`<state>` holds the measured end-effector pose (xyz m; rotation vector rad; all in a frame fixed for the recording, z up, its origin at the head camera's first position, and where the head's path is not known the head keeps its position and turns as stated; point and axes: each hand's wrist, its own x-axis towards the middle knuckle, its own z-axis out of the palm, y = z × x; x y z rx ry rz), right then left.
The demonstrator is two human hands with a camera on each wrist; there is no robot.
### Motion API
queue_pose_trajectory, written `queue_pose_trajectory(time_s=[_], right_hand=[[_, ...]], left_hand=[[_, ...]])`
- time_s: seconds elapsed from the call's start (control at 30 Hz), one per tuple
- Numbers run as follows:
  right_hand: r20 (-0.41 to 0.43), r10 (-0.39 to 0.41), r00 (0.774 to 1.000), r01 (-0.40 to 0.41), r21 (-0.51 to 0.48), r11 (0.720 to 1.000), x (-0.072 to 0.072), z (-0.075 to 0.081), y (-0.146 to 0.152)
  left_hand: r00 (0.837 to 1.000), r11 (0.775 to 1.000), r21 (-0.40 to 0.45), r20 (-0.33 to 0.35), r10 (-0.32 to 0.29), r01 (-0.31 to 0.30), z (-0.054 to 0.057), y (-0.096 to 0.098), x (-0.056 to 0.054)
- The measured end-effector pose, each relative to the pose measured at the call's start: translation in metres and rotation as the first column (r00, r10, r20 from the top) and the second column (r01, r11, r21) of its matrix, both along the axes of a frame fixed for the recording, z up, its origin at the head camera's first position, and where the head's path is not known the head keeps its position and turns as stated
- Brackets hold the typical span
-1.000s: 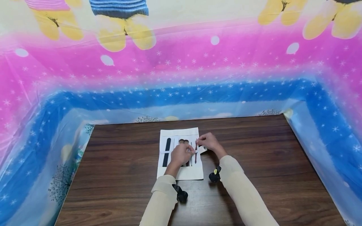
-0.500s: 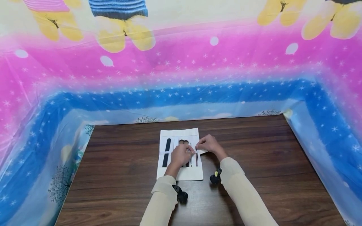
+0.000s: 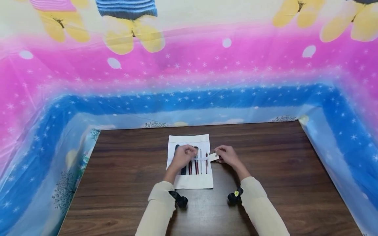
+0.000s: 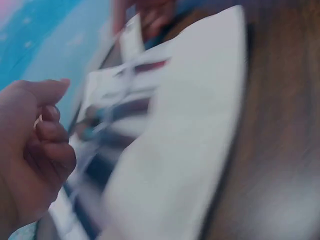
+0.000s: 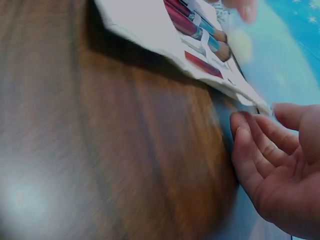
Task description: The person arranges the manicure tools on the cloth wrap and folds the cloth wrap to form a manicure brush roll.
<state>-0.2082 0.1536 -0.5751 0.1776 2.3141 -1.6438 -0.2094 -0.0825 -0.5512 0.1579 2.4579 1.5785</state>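
A white fabric tool roll [image 3: 193,182] lies unrolled on the table, with slim tools held under a cross strap. In the right wrist view, makeup brushes [image 5: 185,20] with dark red handles sit beside a short red-handled tool [image 5: 202,64]. A black flat strip [image 3: 183,170] is partly covered by my left hand [image 3: 182,156], which hovers over the roll with loosely curled fingers. The left wrist view shows nothing between those fingers. At the roll's right edge my right hand [image 3: 228,155] pinches the end of a white tab [image 3: 214,157] between thumb and fingers.
The dark wooden table [image 3: 274,170] extends on both sides of the roll. A patterned cloth [image 3: 189,101] hangs around its back and sides.
My left hand has shifted left and up, off the red-handled tool's side, uncovering brush handles. My right hand has moved right and down, from the red-handled tool's top to the tab.
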Motion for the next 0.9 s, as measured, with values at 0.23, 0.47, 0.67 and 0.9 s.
queue_pose_trajectory(time_s=[0.23,0.47,0.67,0.9], right_hand=[[0.117,-0.026,0.993,0.050,-0.206,0.977,0.033,-0.001,0.012],[0.188,0.100,0.977,-0.059,-0.214,0.975,0.079,-0.003,0.008],[0.262,0.202,0.944,-0.127,-0.274,0.953,0.101,-0.004,-0.006],[0.255,0.145,0.956,-0.063,-0.305,0.950,0.111,-0.008,-0.020]], left_hand=[[0.960,0.959,-0.100,-0.119,0.252,-0.265,0.017,-0.048,-0.028],[0.970,0.940,-0.243,-0.008,0.243,-0.238,0.012,-0.073,-0.046],[0.979,0.965,-0.224,0.122,0.164,-0.134,0.011,-0.072,-0.054],[0.965,0.941,-0.252,0.072,0.251,-0.226,0.005,-0.066,-0.055]])
